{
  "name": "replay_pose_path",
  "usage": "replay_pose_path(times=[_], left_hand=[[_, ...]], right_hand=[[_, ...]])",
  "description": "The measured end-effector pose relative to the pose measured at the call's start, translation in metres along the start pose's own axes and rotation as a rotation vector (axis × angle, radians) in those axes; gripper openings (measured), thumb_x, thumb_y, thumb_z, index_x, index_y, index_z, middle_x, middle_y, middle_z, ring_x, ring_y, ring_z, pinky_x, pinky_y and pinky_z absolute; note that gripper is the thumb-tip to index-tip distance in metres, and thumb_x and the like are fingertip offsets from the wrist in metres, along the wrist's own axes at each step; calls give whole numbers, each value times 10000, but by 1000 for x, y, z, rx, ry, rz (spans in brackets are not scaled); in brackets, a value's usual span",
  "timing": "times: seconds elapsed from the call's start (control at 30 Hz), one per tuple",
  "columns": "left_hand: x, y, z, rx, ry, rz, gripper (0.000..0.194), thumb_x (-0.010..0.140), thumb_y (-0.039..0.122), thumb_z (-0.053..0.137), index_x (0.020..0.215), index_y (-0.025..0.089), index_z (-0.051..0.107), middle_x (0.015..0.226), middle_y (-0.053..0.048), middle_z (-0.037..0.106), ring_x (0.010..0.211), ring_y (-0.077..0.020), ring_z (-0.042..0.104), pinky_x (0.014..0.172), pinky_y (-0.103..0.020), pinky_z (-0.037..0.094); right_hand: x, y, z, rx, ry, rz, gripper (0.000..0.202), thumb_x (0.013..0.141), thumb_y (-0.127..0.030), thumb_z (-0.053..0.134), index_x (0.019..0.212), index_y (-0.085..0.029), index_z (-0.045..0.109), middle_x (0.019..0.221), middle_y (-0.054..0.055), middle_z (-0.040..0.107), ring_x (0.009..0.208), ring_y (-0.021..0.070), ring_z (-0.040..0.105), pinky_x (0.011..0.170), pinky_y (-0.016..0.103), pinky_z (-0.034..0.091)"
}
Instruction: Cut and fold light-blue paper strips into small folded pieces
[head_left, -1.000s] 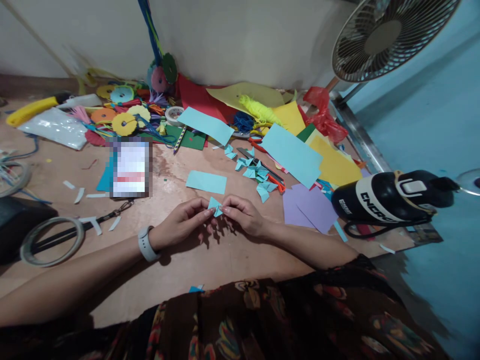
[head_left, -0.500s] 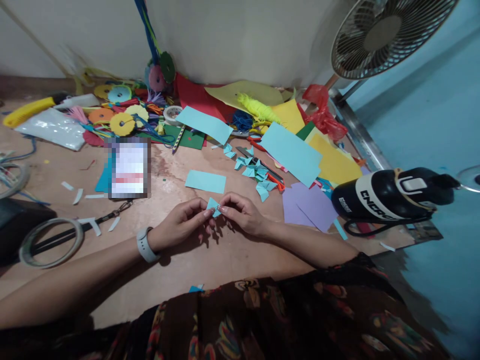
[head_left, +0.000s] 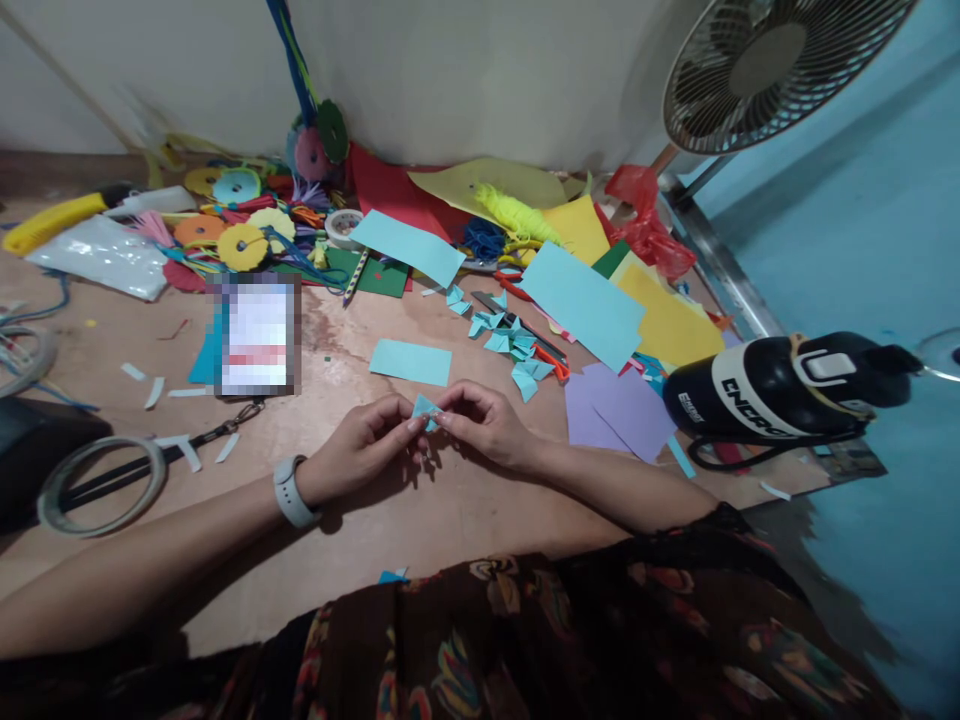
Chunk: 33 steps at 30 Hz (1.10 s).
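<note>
A small folded light-blue paper point(head_left: 424, 408) is pinched between both hands near the middle of the table. My left hand point(head_left: 379, 437), with a pale watch on the wrist, holds its left side between thumb and fingers. From the other side, my right hand point(head_left: 484, 425) grips it, the thumb close to the left thumb. Just beyond the hands lies a flat light-blue paper strip point(head_left: 410, 362). Several small folded light-blue pieces point(head_left: 513, 340) are heaped to the right, beside orange-handled scissors point(head_left: 553, 362). Larger light-blue sheets point(head_left: 583, 305) lie behind them.
A black bottle point(head_left: 772, 390) lies on the right next to purple paper point(head_left: 621, 410). Tape rolls point(head_left: 155, 480), a blurred-out device point(head_left: 259, 335) and paper scraps are on the left. Colourful craft pieces point(head_left: 244, 246) line the back; a fan point(head_left: 765, 65) stands at right.
The fingers have shifted slightly around the small folded paper, and fewer of the fingers beneath it show. Both hands still hold it in nearly the same place.
</note>
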<state>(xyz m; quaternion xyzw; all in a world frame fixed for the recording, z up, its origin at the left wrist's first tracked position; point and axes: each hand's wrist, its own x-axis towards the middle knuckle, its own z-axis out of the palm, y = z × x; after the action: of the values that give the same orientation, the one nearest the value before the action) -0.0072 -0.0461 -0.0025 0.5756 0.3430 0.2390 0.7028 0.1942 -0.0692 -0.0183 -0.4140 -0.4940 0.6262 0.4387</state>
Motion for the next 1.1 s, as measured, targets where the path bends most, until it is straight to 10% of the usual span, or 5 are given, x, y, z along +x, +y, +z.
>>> replay_pose_path(times=[0.2, 0.57, 1.1], left_hand=[[1, -3, -2, 18, 16, 35, 237, 959, 393, 571, 904, 165, 537, 783, -15, 650, 655, -125, 654, 600, -244, 559], [6, -9, -10, 313, 196, 556, 419, 770, 163, 793, 1128, 215, 581, 1064, -43, 637, 744, -113, 693, 606, -204, 602], [7, 3, -17, 400, 30, 555, 102, 819, 194, 754, 913, 204, 794, 792, -70, 779, 695, -163, 722, 625, -221, 558]], right_hand=[[4, -1, -3, 98, 9, 100, 291, 807, -420, 721, 923, -167, 634, 665, -41, 568, 530, 67, 476, 462, 192, 368], [7, -6, -6, 139, -20, 73, 300, 821, -374, 731, 1026, -192, 610, 738, -48, 588, 507, 44, 511, 431, 161, 420], [3, -2, -4, 151, -118, 79, 334, 881, -359, 685, 1155, -207, 568, 700, -63, 578, 477, 36, 507, 401, 128, 386]])
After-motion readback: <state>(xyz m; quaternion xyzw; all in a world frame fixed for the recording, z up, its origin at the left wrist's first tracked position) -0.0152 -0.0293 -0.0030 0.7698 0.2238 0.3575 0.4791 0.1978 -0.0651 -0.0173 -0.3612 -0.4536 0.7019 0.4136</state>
